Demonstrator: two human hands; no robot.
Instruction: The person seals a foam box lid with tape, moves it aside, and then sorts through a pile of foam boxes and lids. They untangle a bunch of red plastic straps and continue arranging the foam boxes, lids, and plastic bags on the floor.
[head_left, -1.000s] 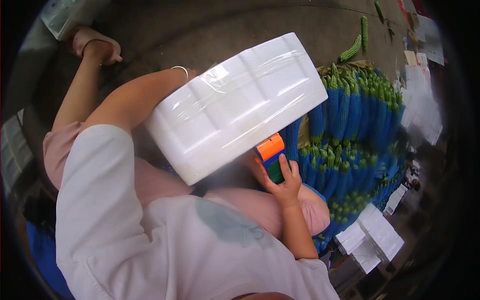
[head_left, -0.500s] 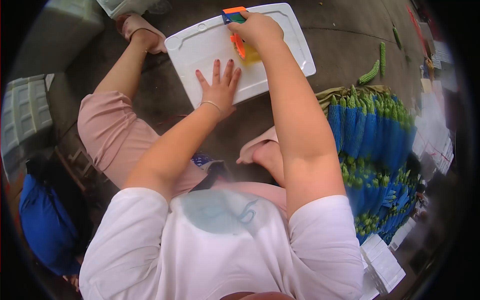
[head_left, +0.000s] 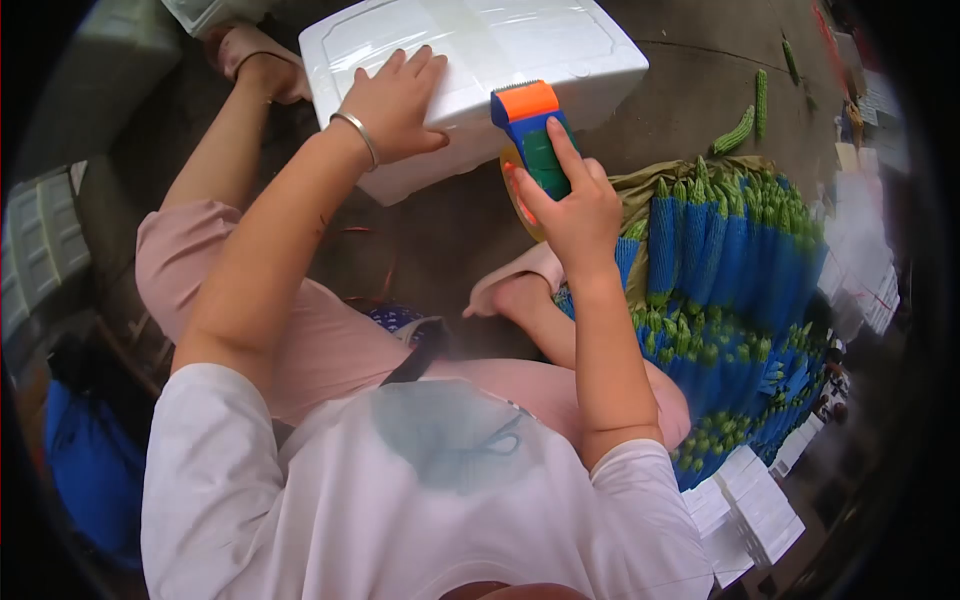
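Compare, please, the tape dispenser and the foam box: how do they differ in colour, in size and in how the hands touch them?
The tape dispenser is orange, blue and green, while the foam box is white. The tape dispenser is much smaller than the foam box. The right hand grips the tape dispenser, whereas the left hand lies spread on the foam box. Both are touched by one hand.

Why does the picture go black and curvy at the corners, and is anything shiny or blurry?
Head view: black corners and bending edges, probably from a very wide lens; head view: glare streaks on top of the white box; head view: haze over some netted vegetables, while the tape dispenser looks clearer.
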